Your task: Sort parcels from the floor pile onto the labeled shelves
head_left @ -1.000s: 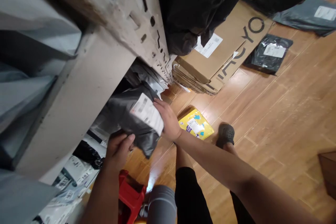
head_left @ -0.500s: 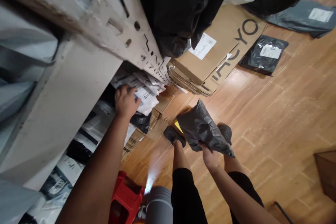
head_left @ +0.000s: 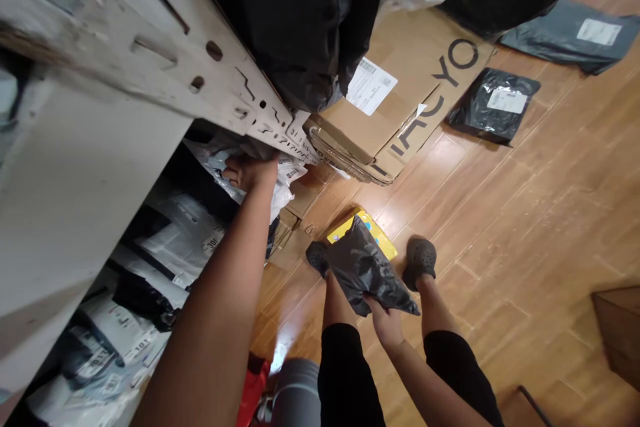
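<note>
My left hand reaches under the shelf's edge among white plastic mailer bags. Its fingers point left, slightly bent and apart, against the bags; the shelf rail hides part of it. Low in front of my legs, my right hand grips the near end of a dark grey plastic mailer bag, thumb on top. Behind this bag a yellow box shows on the floor between my clogs, partly covered from view.
A perforated metal shelf upright runs across the upper left. Beyond it stands a large cardboard box under black bags. Parcels lie on the wooden floor. A grey bucket and a red stool are near my legs.
My left hand has moved right and deeper among the white bags, its fingers turned leftward. My right hand has brought the dark bag down and left, uncovering more of the yellow box.
</note>
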A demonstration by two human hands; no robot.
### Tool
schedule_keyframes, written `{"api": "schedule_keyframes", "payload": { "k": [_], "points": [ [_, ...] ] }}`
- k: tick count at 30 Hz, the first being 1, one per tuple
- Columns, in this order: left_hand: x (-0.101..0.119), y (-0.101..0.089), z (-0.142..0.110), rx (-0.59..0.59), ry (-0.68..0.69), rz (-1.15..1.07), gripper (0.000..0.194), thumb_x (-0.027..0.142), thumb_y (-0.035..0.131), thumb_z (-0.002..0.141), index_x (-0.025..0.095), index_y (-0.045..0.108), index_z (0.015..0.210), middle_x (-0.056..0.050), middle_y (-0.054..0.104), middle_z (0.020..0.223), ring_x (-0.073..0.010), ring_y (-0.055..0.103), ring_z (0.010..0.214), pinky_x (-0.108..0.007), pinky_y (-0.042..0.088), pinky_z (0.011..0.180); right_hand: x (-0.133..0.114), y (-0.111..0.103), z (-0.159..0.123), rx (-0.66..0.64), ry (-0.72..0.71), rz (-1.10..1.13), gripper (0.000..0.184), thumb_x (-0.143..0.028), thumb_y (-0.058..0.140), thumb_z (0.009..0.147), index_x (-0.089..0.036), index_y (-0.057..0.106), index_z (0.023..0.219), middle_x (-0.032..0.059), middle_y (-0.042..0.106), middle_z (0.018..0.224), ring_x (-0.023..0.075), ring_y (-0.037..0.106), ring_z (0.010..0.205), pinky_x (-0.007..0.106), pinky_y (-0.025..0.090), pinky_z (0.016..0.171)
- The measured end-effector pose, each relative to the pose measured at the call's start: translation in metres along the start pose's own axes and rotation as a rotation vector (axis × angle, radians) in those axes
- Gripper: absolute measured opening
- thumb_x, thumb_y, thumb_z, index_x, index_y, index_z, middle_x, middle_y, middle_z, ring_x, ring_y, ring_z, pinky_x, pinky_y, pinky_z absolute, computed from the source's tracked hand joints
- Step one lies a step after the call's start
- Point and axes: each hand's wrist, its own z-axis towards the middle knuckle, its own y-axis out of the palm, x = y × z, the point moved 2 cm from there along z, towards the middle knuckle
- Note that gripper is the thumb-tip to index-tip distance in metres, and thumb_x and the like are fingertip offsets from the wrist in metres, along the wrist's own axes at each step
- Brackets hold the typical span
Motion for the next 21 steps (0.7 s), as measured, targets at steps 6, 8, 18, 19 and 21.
{"api": "schedule_keyframes", "payload": {
  "k": [6,8,18,19,21],
  "points": [
    [-0.005,0.014,-0.018,0.109,-0.178,-0.122,0.054,0.06,0.061,0.084,0.014,0.066,0.113,-0.02,0.038,0.145,-0.041,0.036,0.134,-0.052,0.03,0.115,0.011,-0.015,0.004,0.049,-0.042,-0.068,0.056,-0.048,0.074,0.064,-0.015,0.072,0.108,0.0129,0.071,0.118,0.0353,0.062,0.116,0.049,0.049,0.105],
    [-0.009,0.016,-0.033,0.139,-0.149,-0.155,0.051,0.057,0.058,0.088,0.018,0.067,0.118,-0.018,0.047,0.14,-0.0378,0.034,0.137,-0.051,0.028,0.117,0.012,-0.019,0.003,0.077,-0.022,-0.097,0.061,-0.049,0.074,0.065,-0.014,0.069,0.115,0.0138,0.069,0.123,0.036,0.059,0.121,0.048,0.049,0.105],
    [-0.012,0.019,-0.04,0.175,0.172,-0.316,0.048,0.041,0.081,0.07,0.012,0.068,0.106,-0.023,0.04,0.14,-0.0343,0.042,0.131,-0.042,0.043,0.105,0.006,-0.025,0.006,0.042,-0.035,-0.061,0.066,-0.052,0.073,0.066,-0.011,0.066,0.117,0.0159,0.065,0.129,0.0377,0.056,0.126,0.052,0.043,0.111],
    [-0.014,0.02,-0.037,0.175,0.134,-0.347,0.056,0.04,0.082,0.069,0.012,0.063,0.113,-0.024,0.036,0.144,-0.0345,0.039,0.135,-0.041,0.044,0.105,0.006,-0.024,0.007,0.034,-0.041,-0.063,0.064,-0.051,0.073,0.067,-0.011,0.067,0.116,0.0157,0.066,0.129,0.0377,0.056,0.126,0.052,0.043,0.112],
    [-0.02,0.024,-0.03,0.14,0.007,-0.429,0.076,0.037,0.084,0.065,0.011,0.049,0.128,-0.027,0.041,0.141,-0.0352,0.046,0.132,-0.043,0.047,0.102,0.006,-0.024,0.008,0.029,-0.064,-0.076,0.061,-0.049,0.074,0.068,-0.012,0.068,0.115,0.0148,0.067,0.127,0.0371,0.057,0.125,0.051,0.044,0.111]
  ]
}}
